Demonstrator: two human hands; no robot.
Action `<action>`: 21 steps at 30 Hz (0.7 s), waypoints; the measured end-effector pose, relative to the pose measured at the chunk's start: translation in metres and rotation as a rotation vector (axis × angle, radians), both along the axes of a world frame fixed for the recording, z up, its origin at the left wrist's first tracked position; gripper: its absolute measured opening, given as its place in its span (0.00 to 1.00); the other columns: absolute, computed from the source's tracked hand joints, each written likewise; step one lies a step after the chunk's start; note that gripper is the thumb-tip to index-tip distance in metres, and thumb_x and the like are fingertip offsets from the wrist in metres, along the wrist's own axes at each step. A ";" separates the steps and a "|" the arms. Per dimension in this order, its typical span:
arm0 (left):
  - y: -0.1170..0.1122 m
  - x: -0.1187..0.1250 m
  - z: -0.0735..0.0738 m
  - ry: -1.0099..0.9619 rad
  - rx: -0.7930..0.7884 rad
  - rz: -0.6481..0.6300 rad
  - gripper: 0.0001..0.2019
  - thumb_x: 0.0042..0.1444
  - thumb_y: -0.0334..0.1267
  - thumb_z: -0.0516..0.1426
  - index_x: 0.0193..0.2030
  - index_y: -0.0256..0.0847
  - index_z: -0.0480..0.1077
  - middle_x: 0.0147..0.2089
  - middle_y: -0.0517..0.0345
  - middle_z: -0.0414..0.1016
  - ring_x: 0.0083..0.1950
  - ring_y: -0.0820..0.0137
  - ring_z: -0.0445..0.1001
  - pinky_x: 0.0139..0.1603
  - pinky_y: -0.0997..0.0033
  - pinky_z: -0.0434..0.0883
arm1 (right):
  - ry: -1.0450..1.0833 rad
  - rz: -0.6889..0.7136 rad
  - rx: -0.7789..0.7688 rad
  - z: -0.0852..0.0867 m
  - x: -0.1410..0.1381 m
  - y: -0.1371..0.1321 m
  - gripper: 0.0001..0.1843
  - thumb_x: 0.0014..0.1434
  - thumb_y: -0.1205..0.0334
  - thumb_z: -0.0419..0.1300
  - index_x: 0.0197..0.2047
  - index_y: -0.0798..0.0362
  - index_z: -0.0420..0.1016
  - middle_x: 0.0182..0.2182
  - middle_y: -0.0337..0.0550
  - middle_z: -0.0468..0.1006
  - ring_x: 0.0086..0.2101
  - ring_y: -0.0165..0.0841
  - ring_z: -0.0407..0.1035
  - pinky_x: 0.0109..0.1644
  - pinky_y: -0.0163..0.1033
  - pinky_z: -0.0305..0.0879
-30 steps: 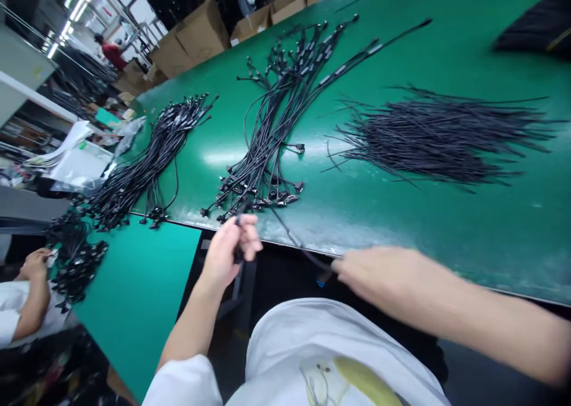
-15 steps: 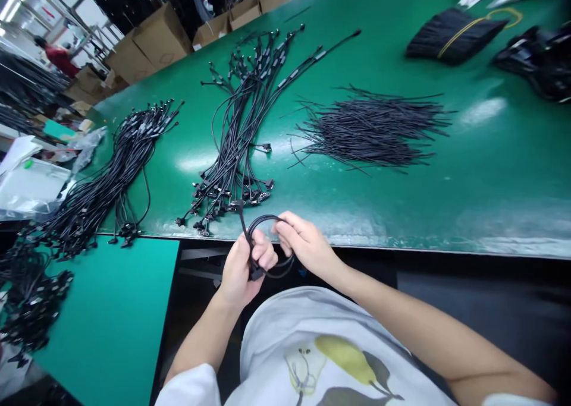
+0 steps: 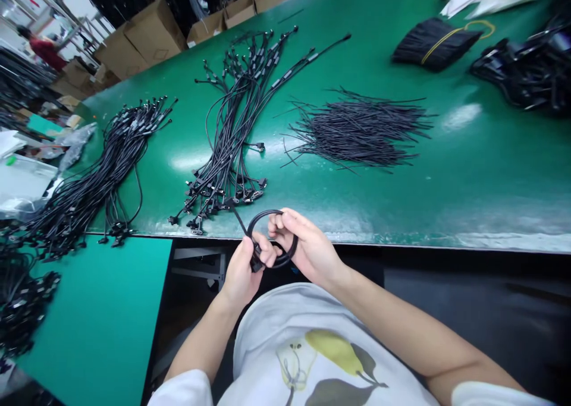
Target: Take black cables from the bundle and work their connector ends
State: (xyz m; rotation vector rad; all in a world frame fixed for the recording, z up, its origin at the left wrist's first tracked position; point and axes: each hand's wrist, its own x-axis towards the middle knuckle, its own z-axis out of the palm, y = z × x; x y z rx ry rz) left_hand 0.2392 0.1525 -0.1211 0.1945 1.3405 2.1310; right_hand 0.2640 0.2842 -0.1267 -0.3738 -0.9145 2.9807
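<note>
My left hand [image 3: 243, 269] and my right hand [image 3: 307, 242] are close together over the front edge of the green workbench [image 3: 401, 210]. Both grip a black cable [image 3: 272, 214] bent into a small loop, and its moulded connector [image 3: 256, 263] sits against my left fingers. A straight stretch of this cable runs up toward the table edge. Just beyond my hands lies a bundle of black connector cables [image 3: 227, 138], its connector ends fanned out near the edge. Some of the loop is hidden by my fingers.
Another cable bundle [image 3: 89, 186] lies to the left, and a pile of thin black wires [image 3: 357, 132] to the right. Farther back are a tied wire bunch [image 3: 435, 43], a black heap [image 3: 521, 73] and cardboard boxes [image 3: 151, 31]. A person in red [image 3: 42, 49] stands far back.
My hands have come together from wide apart, and the cable between them now forms a tighter loop. The view has shifted slightly, moving the table contents left in the picture.
</note>
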 end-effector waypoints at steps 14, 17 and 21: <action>-0.009 0.001 -0.009 0.110 -0.182 -0.141 0.15 0.64 0.49 0.55 0.36 0.38 0.66 0.23 0.67 0.55 0.25 0.75 0.56 0.37 0.69 0.63 | 0.118 0.104 0.399 0.010 0.011 0.006 0.24 0.59 0.41 0.60 0.47 0.52 0.73 0.47 0.47 0.71 0.34 0.30 0.70 0.33 0.35 0.73; -0.006 0.001 -0.007 0.074 -0.160 -0.227 0.11 0.63 0.44 0.57 0.36 0.37 0.67 0.26 0.64 0.62 0.28 0.74 0.62 0.41 0.68 0.65 | 0.065 0.127 0.211 0.015 0.004 0.015 0.25 0.58 0.42 0.61 0.47 0.54 0.75 0.42 0.47 0.74 0.41 0.34 0.71 0.38 0.35 0.72; 0.007 0.008 -0.011 0.077 -0.164 -0.107 0.09 0.61 0.42 0.58 0.35 0.38 0.69 0.34 0.57 0.68 0.37 0.70 0.67 0.41 0.72 0.65 | 0.039 -0.012 0.193 0.015 -0.002 0.009 0.22 0.59 0.44 0.61 0.47 0.51 0.75 0.50 0.48 0.73 0.42 0.32 0.70 0.30 0.31 0.66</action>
